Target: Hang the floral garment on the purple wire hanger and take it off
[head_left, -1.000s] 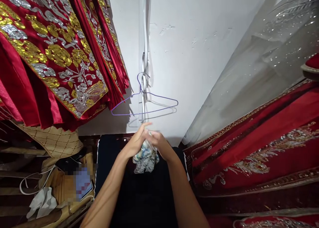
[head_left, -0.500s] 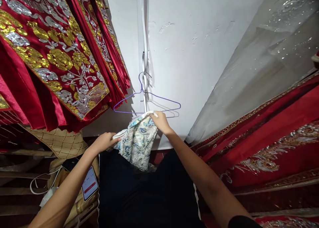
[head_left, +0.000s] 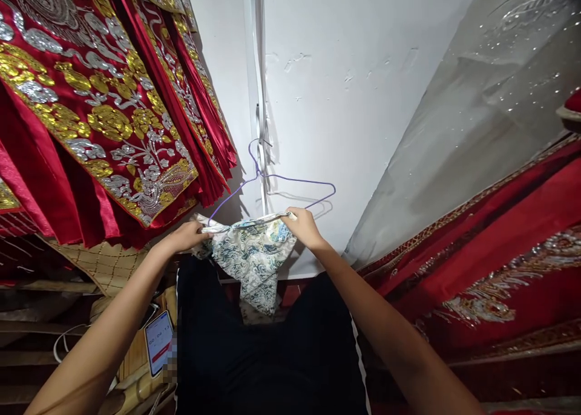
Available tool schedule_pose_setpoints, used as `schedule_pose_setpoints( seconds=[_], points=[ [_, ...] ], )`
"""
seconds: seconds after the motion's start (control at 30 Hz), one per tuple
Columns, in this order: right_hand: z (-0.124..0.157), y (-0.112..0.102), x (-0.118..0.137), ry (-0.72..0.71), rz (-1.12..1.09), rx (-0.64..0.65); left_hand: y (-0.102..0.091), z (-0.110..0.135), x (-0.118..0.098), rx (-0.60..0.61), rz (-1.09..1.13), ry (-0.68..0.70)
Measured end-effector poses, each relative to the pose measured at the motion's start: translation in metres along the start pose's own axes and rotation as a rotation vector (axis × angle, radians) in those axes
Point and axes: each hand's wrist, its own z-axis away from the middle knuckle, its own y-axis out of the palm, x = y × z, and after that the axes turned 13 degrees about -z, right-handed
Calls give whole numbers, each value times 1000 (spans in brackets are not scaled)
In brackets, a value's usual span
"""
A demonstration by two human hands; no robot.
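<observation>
A small piece of white cloth with a blue floral print (head_left: 254,261) hangs stretched between my hands. My left hand (head_left: 186,236) is closed on its left corner and my right hand (head_left: 302,226) is closed on its right corner. The top edge is pulled taut just under a purple wire hanger (head_left: 272,182) that hangs on a hook on the white wall (head_left: 363,88). The cloth's lower part droops to a point over a dark surface (head_left: 263,354) below.
Red garments with gold and silver embroidery (head_left: 100,112) hang at the left. More red embroidered fabric (head_left: 490,264) and a sheer sequined veil (head_left: 476,112) fill the right. A phone (head_left: 158,342) with a lit screen and a white cable lie at the lower left.
The cloth was bunched between both hands. My hands moved apart and upward, opening the cloth and stretching its top edge right under the hanger.
</observation>
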Motion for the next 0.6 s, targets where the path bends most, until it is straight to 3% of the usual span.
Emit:
schedule_pose_setpoints(
  seconds=[0.1,0.2,0.33,0.43,0.53,0.6],
  points=[
    [11,-8,7,22,6,-35,-15,5,-15,-133,48,164],
    [20,-6,21,64,-101,38,-31,11,-35,-270,152,309],
    [38,-3,40,58,-256,180,-38,13,-56,-441,415,251],
    [44,-19,43,-11,-177,9,-38,13,-60,-512,510,203],
    [30,-48,35,-38,-35,-229,-42,13,-58,-473,461,212],
    [14,-69,28,-52,57,-247,-47,13,-56,-469,427,205]
  ],
)
